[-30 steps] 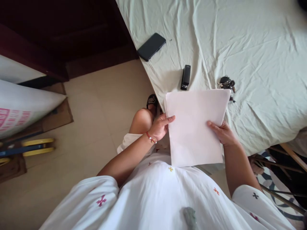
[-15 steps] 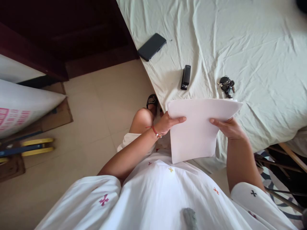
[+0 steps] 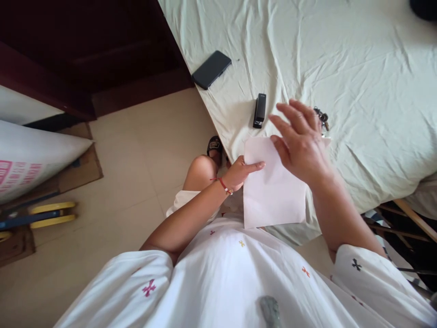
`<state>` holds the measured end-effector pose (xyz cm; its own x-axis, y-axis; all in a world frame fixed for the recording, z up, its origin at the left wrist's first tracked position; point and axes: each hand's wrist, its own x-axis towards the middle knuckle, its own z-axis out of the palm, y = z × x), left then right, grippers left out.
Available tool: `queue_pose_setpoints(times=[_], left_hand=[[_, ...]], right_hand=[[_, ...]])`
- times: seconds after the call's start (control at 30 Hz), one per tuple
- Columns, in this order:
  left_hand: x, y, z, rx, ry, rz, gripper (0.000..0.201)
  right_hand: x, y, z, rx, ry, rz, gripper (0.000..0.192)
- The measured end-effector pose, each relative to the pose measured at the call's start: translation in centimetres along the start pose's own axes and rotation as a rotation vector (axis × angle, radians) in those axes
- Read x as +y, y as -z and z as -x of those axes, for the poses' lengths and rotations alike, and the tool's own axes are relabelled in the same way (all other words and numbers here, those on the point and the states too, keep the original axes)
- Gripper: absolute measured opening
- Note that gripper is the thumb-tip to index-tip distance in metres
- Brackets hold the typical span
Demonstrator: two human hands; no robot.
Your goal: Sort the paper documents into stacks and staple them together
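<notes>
My left hand (image 3: 241, 173) grips the left edge of the white paper (image 3: 276, 200), thumb on top and fingers underneath. How many sheets there are I cannot tell. Above the paper's upper right part is my right hand (image 3: 302, 141), open, its fingers spread towards the stapler and slightly blurred; it holds nothing. A black stapler (image 3: 260, 110) lies on the pale cloth just beyond the paper, left of my right fingertips. Partly hidden behind that hand is a bunch of keys (image 3: 322, 119).
A dark phone-like case (image 3: 212, 69) lies near the left edge of the cloth-covered surface (image 3: 368, 82). Tiled floor (image 3: 136, 150) lies to the left, with a white sack (image 3: 41, 159) and a yellow-and-blue object (image 3: 51, 215). A dark object (image 3: 425, 8) is at the far right corner.
My right hand has let go of the paper's right side and moved up and left over it, fingers spreading. My left hand still holds the left edge.
</notes>
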<state>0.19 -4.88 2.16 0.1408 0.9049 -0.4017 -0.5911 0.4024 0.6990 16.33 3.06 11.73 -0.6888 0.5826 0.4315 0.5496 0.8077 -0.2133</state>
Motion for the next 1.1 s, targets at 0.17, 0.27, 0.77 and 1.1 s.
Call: queue_pose_setpoints(times=[0.17, 0.27, 0.77, 1.1], left_hand=[[-0.1, 0.0, -0.2, 0.023, -0.010, -0.031, 0.045], [-0.3, 0.1, -0.3, 0.025, -0.025, -0.059, 0.043], [0.3, 0.4, 0.4, -0.014, -0.096, -0.033, 0.058], [0.4, 1.8, 0.3, 0.086, -0.030, 0.115, 0.064]], right_hand=[[-1.3, -2.1, -0.4, -0.218, -0.003, -0.074, 0.031], [-1.3, -2.3, -0.3, -0.281, -0.012, -0.090, 0.031], [1.7, -0.1, 0.9, 0.087, -0.159, -0.165, 0.032], [7.8, -1.9, 11.1, -0.058, -0.854, -0.965, 0.067]])
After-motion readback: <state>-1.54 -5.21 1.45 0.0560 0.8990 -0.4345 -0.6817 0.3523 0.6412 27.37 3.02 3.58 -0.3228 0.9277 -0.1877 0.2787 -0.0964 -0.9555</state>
